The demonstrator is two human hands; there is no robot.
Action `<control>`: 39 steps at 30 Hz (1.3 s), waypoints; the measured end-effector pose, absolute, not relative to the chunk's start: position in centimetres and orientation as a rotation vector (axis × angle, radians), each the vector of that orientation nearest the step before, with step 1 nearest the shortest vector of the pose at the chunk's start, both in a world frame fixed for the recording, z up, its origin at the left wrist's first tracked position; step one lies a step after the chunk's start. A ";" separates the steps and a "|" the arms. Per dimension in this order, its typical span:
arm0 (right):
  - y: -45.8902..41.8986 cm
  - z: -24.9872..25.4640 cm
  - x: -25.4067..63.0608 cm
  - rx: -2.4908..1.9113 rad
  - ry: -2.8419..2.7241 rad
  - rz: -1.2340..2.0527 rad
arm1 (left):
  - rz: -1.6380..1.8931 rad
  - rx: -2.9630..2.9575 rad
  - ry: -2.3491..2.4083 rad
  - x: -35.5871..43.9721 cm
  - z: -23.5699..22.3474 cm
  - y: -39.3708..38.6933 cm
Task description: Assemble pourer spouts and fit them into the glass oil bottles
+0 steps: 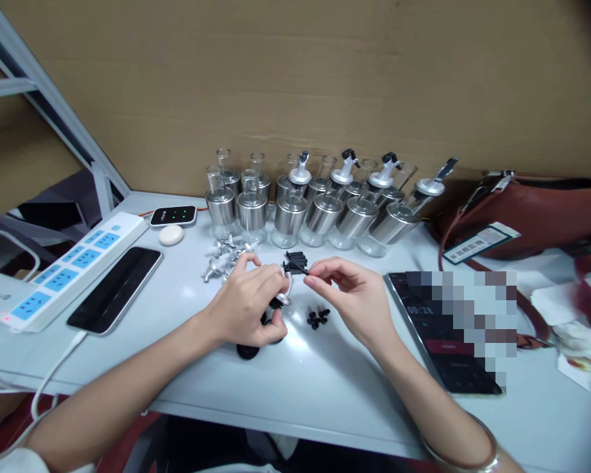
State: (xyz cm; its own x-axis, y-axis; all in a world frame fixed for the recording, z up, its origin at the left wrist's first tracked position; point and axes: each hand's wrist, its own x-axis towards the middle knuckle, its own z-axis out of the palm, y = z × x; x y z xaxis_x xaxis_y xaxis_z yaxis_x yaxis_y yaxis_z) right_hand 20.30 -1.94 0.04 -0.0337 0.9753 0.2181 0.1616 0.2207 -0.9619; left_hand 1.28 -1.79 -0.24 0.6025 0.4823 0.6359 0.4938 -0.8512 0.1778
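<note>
My left hand (249, 299) is closed around a silver pourer spout (284, 299) with a black part under it; the fingers hide much of it. Between the thumb and forefinger of my right hand (357, 292) is a thin black strip (296, 266), its far end close to the spout. Several similar black levers (299, 258) lie in a row just behind. On the table between the hands is a small heap of black caps (318, 319). Loose silver spouts (221, 259) lie beyond my left hand, and round black stoppers (247, 351) show partly beneath it.
Several glass bottles with steel sleeves (288, 215) stand at the back; some carry pourers. On the left are a power strip (73, 269), a phone (118, 289), a black device (173, 215) and a white oval case (171, 235). A tablet (438, 341) and brown bag (532, 217) lie right.
</note>
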 end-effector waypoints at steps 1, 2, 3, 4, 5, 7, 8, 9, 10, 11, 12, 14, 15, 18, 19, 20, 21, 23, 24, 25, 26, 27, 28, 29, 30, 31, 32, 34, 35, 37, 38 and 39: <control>-1.9 0.0 20.3 -1.152 -1.440 0.975 | -1.104 -2.796 -0.853 1.3 -0.3 -1.8; -1.9 0.1 20.2 -1.153 -1.444 0.977 | -1.104 -2.795 -0.855 1.3 -0.3 -1.8; -1.9 0.1 20.2 -1.154 -1.448 0.975 | -1.100 -2.793 -0.863 1.3 -0.3 -1.8; -1.9 0.0 20.2 -1.155 -1.451 0.973 | -1.095 -2.790 -0.877 1.3 -0.4 -1.8; -1.9 0.0 20.1 -1.156 -1.456 0.971 | -1.088 -2.787 -0.893 1.3 -0.4 -1.8; -1.9 -0.1 20.0 -1.154 -1.466 0.977 | -1.073 -2.784 -0.924 1.3 -0.4 -1.7; -1.9 -0.1 20.0 -1.151 -1.473 0.983 | -1.068 -2.785 -0.933 1.3 -0.5 -1.7; -1.9 -0.2 20.0 -1.149 -1.480 0.991 | -1.063 -2.790 -0.938 1.3 -0.5 -1.7; -1.9 -0.3 19.9 -1.146 -1.489 1.000 | -1.061 -2.796 -0.939 1.3 -0.5 -1.7; -1.9 -0.3 19.9 -1.141 -1.499 1.005 | -1.060 -2.802 -0.941 1.3 -0.6 -1.7; -1.9 -0.4 19.9 -1.136 -1.507 1.009 | -1.059 -2.807 -0.943 1.3 -0.6 -1.7; -1.9 -0.4 19.9 -1.130 -1.511 1.015 | -1.054 -2.810 -0.952 1.3 -0.7 -1.7; -1.9 -0.4 19.9 -1.129 -1.510 1.019 | -1.049 -2.810 -0.953 1.3 -0.7 -1.7; -1.9 -0.4 19.9 -1.123 -1.502 1.027 | -1.052 -2.805 -0.950 1.4 -0.9 -1.6; -1.9 -0.4 20.0 -1.118 -1.502 1.028 | -1.058 -2.805 -0.952 1.4 -1.0 -1.6; -1.9 -0.4 20.0 -1.112 -1.503 1.027 | -1.062 -2.808 -0.956 1.4 -1.0 -1.6; -1.9 -0.4 20.0 -1.106 -1.505 1.025 | -1.066 -2.812 -0.967 1.5 -1.1 -1.6; -1.8 -0.4 20.1 -1.094 -1.510 1.016 | -1.064 -2.826 -1.004 1.5 -1.1 -1.6; -1.8 -0.5 20.1 -1.090 -1.512 1.012 | -1.062 -2.837 -1.034 1.6 -1.1 -1.7; -1.8 -0.5 20.1 -1.089 -1.514 1.009 | -1.059 -2.847 -1.066 1.6 -1.1 -1.7; -1.8 -0.5 20.1 -1.090 -1.516 1.008 | -1.054 -2.854 -1.095 1.6 -1.1 -1.8; -1.8 -0.5 20.1 -1.091 -1.517 1.008 | -1.047 -2.860 -1.115 1.7 -1.1 -1.8; -1.8 -0.5 20.2 -1.091 -1.520 1.009 | -1.039 -2.865 -1.125 1.7 -1.1 -1.9; -1.8 -0.5 20.1 -1.090 -1.521 1.008 | -1.034 -2.866 -1.127 1.7 -1.0 -1.9; -1.8 -0.5 20.1 -1.089 -1.522 1.008 | -1.029 -2.866 -1.123 1.7 -1.0 -1.9; -1.8 -0.4 20.1 -1.088 -1.523 1.008 | -1.026 -2.868 -1.121 1.7 -1.0 -1.8; -1.8 -0.4 20.1 -1.086 -1.523 1.008 | -1.026 -2.872 -1.123 1.6 -1.1 -1.8; -1.9 -0.5 20.1 -1.079 -1.523 1.006 | -1.029 -2.877 -1.124 1.6 -1.1 -1.8; -1.9 -0.5 20.1 -1.072 -1.526 1.005 | -1.032 -2.878 -1.127 1.5 -1.1 -1.7; -2.0 -0.6 20.2 -1.047 -1.541 0.999 | -1.053 -2.870 -1.147 1.5 -1.0 -1.7; -2.0 -0.6 20.2 -1.029 -1.555 0.991 | -1.068 -2.864 -1.164 1.5 -1.0 -1.7; -2.1 -0.7 20.2 -1.007 -1.577 0.975 | -1.084 -2.859 -1.188 1.4 -1.0 -1.7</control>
